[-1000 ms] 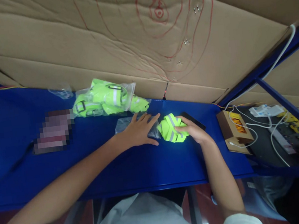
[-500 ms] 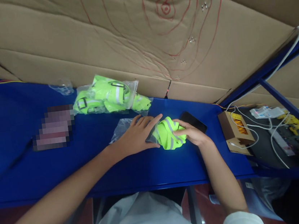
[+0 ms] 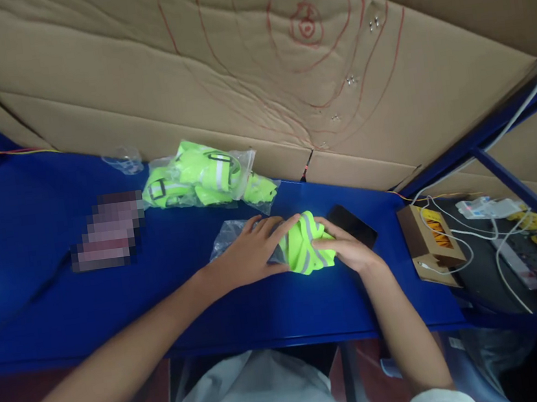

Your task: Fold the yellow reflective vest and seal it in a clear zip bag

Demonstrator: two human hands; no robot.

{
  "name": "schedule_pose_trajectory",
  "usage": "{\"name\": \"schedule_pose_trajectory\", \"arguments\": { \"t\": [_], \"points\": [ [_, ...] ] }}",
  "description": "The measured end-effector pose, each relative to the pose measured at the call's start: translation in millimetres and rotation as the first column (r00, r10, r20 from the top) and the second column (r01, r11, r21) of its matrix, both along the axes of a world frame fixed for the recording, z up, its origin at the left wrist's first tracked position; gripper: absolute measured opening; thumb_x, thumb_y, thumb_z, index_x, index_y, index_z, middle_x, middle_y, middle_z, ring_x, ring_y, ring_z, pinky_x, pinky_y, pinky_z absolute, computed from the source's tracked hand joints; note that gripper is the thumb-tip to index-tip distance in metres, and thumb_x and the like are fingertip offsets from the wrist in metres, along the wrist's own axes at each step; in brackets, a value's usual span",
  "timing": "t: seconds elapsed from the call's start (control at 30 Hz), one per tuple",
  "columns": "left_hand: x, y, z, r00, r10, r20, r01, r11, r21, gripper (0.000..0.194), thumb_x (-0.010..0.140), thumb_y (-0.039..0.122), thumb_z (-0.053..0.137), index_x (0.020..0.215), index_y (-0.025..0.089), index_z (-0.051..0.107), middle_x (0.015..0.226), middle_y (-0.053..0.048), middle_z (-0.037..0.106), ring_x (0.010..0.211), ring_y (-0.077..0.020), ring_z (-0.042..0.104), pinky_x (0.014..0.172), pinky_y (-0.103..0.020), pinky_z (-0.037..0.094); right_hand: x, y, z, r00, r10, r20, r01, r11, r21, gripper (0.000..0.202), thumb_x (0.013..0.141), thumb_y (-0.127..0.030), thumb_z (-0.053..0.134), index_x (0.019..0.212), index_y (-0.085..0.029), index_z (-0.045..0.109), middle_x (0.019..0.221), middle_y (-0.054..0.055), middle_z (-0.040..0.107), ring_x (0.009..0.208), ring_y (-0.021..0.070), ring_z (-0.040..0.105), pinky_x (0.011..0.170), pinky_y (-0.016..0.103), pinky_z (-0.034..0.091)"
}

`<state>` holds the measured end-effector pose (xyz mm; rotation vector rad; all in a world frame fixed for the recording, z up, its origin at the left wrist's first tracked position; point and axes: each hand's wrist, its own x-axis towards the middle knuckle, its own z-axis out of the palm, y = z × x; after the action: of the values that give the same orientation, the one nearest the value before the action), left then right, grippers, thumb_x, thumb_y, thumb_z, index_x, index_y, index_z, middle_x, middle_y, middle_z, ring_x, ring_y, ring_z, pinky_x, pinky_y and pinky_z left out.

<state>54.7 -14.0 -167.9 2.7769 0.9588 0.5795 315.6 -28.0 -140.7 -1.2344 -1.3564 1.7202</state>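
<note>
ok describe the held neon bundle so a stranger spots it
On the blue table, look between the left hand and right hand. There's a crumpled neon strap bundle with grey stripes. Unlike the bagged neon straps by the cardboard wall, it is held.

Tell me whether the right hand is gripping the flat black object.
No, the right hand holds the neon-green bundle, while the flat black object lies on the blue table beyond that hand.
</note>
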Motion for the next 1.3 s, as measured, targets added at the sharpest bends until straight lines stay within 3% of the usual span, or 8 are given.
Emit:
{"name": "schedule_pose_trajectory", "arguments": {
  "t": [0.13,0.23,0.37,0.5,0.6,0.97,1.17,1.3],
  "points": [
    [5,-2,-9.0,0.999,0.006,-0.046,-0.005,1.0,0.023,0.114,0.09,0.05,0.073,0.165,0.024,-0.008,0.15,-0.021,0.047,0.137,-0.0405,0.048,0.118,-0.055,0.028,-19,-3,-10.2,0.996,-0.042,0.073,0.026,0.977,0.214,0.076,0.082,-0.047,0.08,0.15,-0.033,0.047,0.146,0.003,0.057,0.131,0.0231,0.056,0.109,0.034,0.046],
    [5,1,-9.4,0.998,0.04,-0.041,-0.04,0.999,0.006,0.115,0.09,0.049,0.073,0.164,0.024,-0.012,0.153,-0.021,0.045,0.137,-0.0386,0.049,0.117,-0.052,0.029,-26,-3,-15.3,0.983,-0.137,0.122,0.09,0.94,0.328,0.056,0.084,-0.051,0.076,0.133,-0.026,0.063,0.129,0.005,0.066,0.117,0.0237,0.062,0.103,0.036,0.049],
    [-1,6,-5.8,0.999,0.039,-0.009,-0.039,0.999,-0.024,0.109,0.092,0.056,0.069,0.165,0.027,-0.006,0.15,-0.018,0.049,0.133,-0.0372,0.053,0.114,-0.05,0.034,-23,-1,-14.3,0.98,-0.161,0.116,0.12,0.947,0.298,0.04,0.082,-0.05,0.077,0.112,-0.024,0.073,0.113,0.004,0.072,0.102,0.0243,0.066,0.09,0.036,0.052],
    [-6,10,-5.9,0.999,0.026,0.024,-0.025,0.999,-0.04,0.107,0.089,0.067,0.066,0.166,0.029,0.003,0.15,-0.017,0.051,0.13,-0.0376,0.054,0.115,-0.049,0.034,-16,3,-15.6,0.968,-0.235,0.09,0.205,0.944,0.26,0.035,0.08,-0.046,0.078,0.108,-0.024,0.075,0.114,0.004,0.074,0.107,0.0264,0.067,0.092,0.037,0.052],
    [-7,11,-6.3,1.0,-0.002,-0.009,0.002,1.0,-0.02,0.107,0.088,0.065,0.068,0.166,0.029,0.003,0.148,-0.017,0.053,0.13,-0.037,0.054,0.116,-0.049,0.032,-15,6,-21.4,0.956,-0.255,0.141,0.197,0.922,0.334,0.032,0.084,-0.045,0.074,0.109,-0.024,0.074,0.117,0.004,0.073,0.111,0.0259,0.066,0.095,0.036,0.051],
    [1,6,-8.8,0.997,0.02,-0.074,-0.013,0.996,0.091,0.107,0.087,0.059,0.073,0.166,0.023,0.009,0.147,-0.024,0.047,0.143,-0.0407,0.043,0.12,-0.058,0.028,-32,-6,-21.6,0.845,-0.417,0.334,0.054,0.689,0.723,0.026,0.097,-0.038,0.062,0.119,-0.024,0.066,0.118,0.008,0.069,0.108,0.0238,0.065,0.096,0.037,0.05],
    [3,6,-14.6,0.999,0.044,-0.019,-0.042,0.997,0.067,0.112,0.09,0.04,0.076,0.164,0.025,-0.007,0.153,-0.02,0.046,0.143,-0.0346,0.046,0.12,-0.054,0.027,-36,-13,-21.2,0.871,-0.33,0.365,0.016,0.76,0.649,0.034,0.092,-0.045,0.07,0.117,-0.024,0.062,0.1,0.003,0.07,0.087,0.0203,0.067,0.078,0.033,0.054],
    [7,2,-13.0,1.0,0.016,-0.008,-0.016,0.998,0.057,0.117,0.086,0.039,0.082,0.163,0.026,-0.005,0.146,-0.019,0.052,0.135,-0.0348,0.054,0.112,-0.046,0.038,-38,-16,-20.6,0.865,-0.366,0.343,0.058,0.752,0.656,0.059,0.097,-0.045,0.064,0.148,-0.026,0.042,0.11,0.006,0.07,0.094,0.0219,0.069,0.081,0.035,0.056]
  ]
}}
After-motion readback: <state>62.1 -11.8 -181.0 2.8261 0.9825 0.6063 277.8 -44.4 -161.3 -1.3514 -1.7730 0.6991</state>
